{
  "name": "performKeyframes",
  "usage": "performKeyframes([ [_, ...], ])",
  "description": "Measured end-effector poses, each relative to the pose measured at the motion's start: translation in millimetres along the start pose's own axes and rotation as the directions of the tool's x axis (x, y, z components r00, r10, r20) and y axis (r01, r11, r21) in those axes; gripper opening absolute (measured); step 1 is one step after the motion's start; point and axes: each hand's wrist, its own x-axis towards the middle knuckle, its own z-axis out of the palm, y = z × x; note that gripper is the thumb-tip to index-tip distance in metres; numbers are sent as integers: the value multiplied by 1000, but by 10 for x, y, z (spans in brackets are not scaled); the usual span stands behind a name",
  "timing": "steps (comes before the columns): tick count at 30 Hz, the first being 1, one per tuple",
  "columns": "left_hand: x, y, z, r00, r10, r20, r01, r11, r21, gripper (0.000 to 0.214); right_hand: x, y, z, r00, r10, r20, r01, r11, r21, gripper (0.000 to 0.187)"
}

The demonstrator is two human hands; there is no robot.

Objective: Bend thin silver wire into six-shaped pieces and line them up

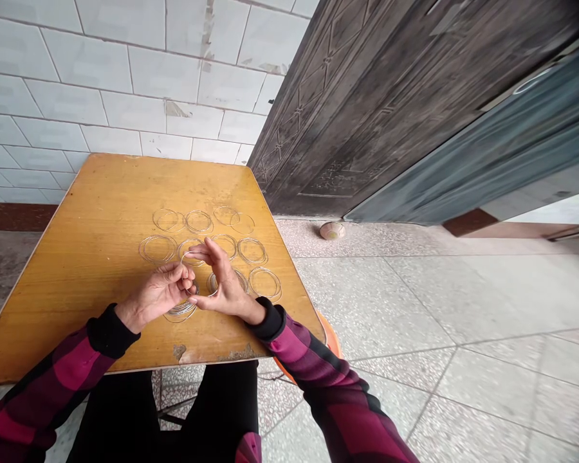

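Note:
Between the thumb and fingers of my left hand (166,286) a thin wire ring (182,257) is pinched, held up above the table. My right hand (226,283) is beside it, thumb and fingers spread wide around the ring's right side; whether its fingertips touch the wire I cannot tell. Beneath both hands lies a pile of wire rings (181,314), partly covered. Further rings lie in rows beyond the hands, among them a loose pair (168,220), a bundle (199,221), another bundle (157,249) and one at the right (264,284).
The yellow wooden table (77,257) has chipped patches along its front edge. A white tiled wall (164,71) stands behind it, a dark carved door (347,128) to the right. An orange stool (330,334) shows under the right edge. A small rounded object (332,231) sits on the floor.

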Motion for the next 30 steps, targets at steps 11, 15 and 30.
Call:
performKeyframes([
  [11, -3, 28, -5, 1000, 19, 13, -19, 1000, 2, 19, -4, 79, 4, 999, -3, 32, 4, 1000, -4, 112],
  [15, -1, 58, -26, 998, 52, 25, -52, 999, 7, 18, 0, 76, -78, 999, 23, 47, -18, 993, -118, 133],
  [30, 11, -21, 12, 1000, 18, 3, -18, 1000, -9, 19, -13, -24, -75, 997, -24, 77, 28, 998, -48, 129],
])
